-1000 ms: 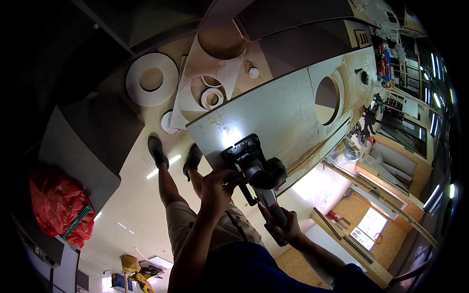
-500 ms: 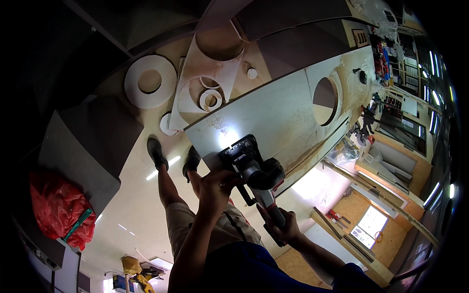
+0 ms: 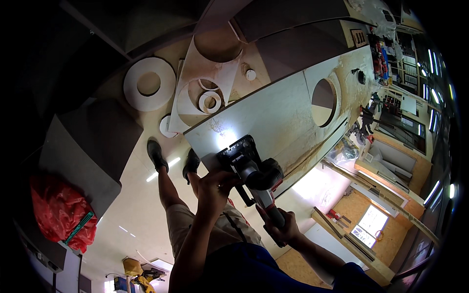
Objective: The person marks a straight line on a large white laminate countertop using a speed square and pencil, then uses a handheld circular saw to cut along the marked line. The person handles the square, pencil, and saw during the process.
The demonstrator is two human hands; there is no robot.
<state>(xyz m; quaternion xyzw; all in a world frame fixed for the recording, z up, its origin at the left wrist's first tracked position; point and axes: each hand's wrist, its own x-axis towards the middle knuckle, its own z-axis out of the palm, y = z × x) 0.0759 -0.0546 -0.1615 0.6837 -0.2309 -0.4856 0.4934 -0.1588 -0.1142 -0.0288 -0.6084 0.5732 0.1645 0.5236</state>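
Note:
A black and grey cordless circular saw (image 3: 251, 168) rests with its wide base plate on a pale panel (image 3: 273, 115), close to the panel's near left corner. Its lamp throws a bright spot on the surface just ahead of it. My right hand (image 3: 284, 227) is wrapped round the saw's rear handle. Beside the saw, my left hand (image 3: 215, 189) is closed, its fingers curled at the near edge of the panel against the saw's left side. Exactly what those fingers grip is hidden. The blade cannot be seen.
A round hole (image 3: 323, 102) is cut through the panel farther right. Beyond lie a white ring (image 3: 149, 84) and cut-out boards (image 3: 195, 63). Dark sheets (image 3: 97, 136) and a red plastic bag (image 3: 63, 210) are at left. Timber frames (image 3: 342, 234) stand at right.
Almost nothing differs. The saw's front has shifted very slightly to the left, and both hands keep their hold.

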